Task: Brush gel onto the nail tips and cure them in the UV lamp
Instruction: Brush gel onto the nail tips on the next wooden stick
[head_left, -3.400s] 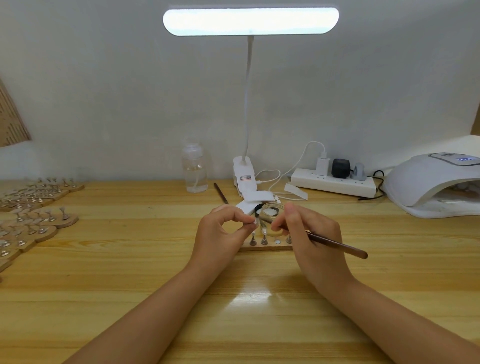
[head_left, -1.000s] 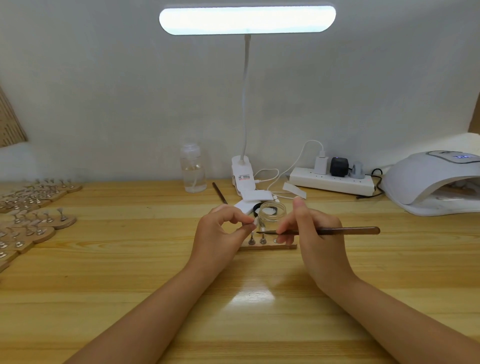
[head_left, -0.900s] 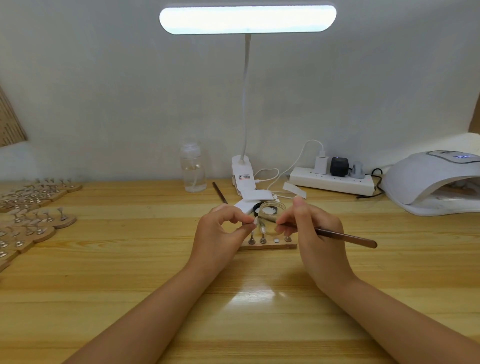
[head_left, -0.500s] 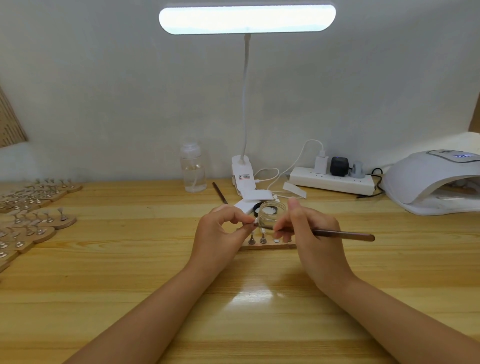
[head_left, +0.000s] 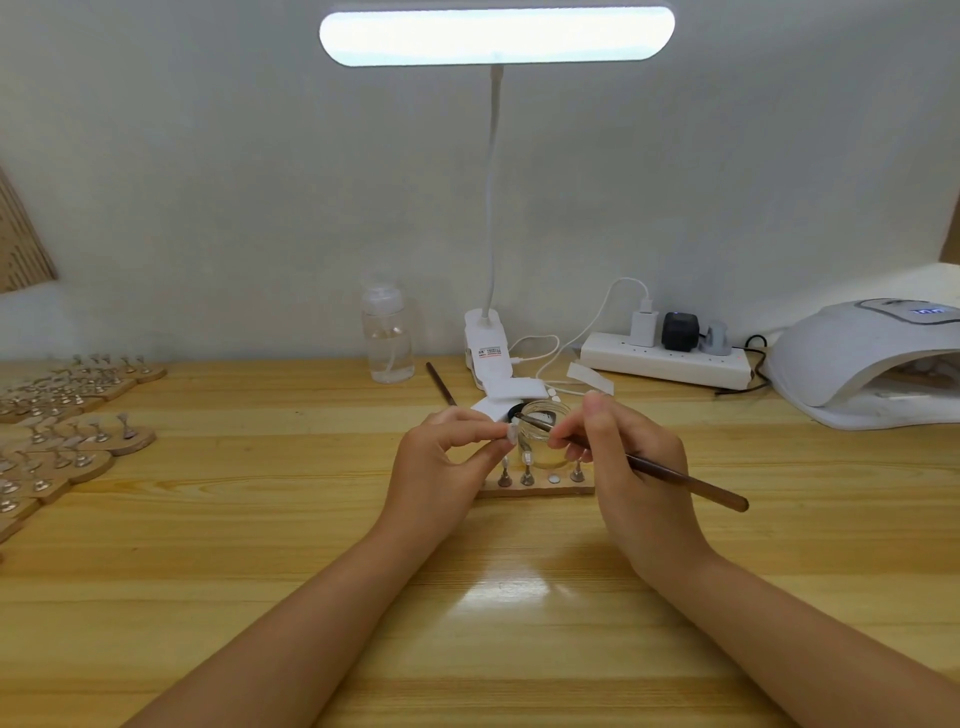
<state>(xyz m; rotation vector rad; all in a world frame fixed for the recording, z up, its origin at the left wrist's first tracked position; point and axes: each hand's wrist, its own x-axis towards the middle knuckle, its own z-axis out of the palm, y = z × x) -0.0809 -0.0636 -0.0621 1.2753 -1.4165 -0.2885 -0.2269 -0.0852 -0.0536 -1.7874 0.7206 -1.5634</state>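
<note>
Jar (head_left: 543, 423) behind stand block (head_left: 537, 486), mid-counter (head_left: 260, 545); UV lamp (head_left: 872, 364) far right; power strip (head_left: 667, 361) behind; spare stands (head_left: 62, 431) left.

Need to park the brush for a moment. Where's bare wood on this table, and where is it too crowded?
Bare wood lies right of the right hand, between the brush and the UV lamp, and along the near edge around both forearms. Another patch sits between the left hand and the wooden stands. It is crowded behind the hands: gel jar, tip holder, lamp clip, power strip.
</note>
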